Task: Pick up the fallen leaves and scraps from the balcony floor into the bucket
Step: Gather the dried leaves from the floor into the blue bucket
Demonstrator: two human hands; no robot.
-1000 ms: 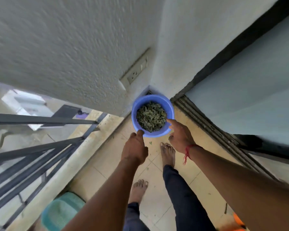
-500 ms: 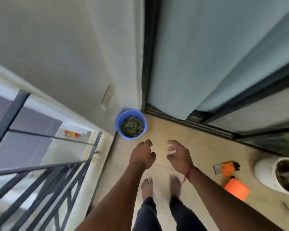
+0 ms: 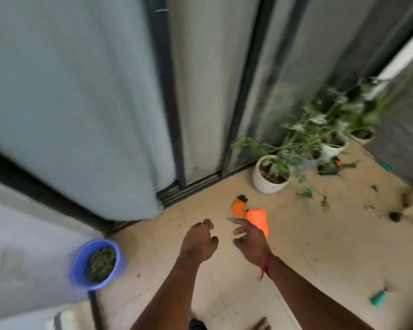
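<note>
A: Hands?
B: 2. Left hand (image 3: 199, 239) loosely curled, empty; right hand (image 3: 251, 245) fingers spread, empty.
A: Bucket?
B: 1, blue (image 3: 78, 270), holding green scraps (image 3: 101, 262), at the wall left of both hands. Fallen leaves (image 3: 306, 192) lie beside the white pot (image 3: 270, 185).

Blue bucket (image 3: 81, 263) upright in corner, full of leaves (image 3: 101, 263), scraps (image 3: 315, 196) near pots

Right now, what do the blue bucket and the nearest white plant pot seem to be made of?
Blue bucket: probably plastic, judging by its smooth, evenly coloured wall and thin rim. White plant pot: smooth white wall, either plastic or glazed ceramic; the blur leaves this open.
</note>
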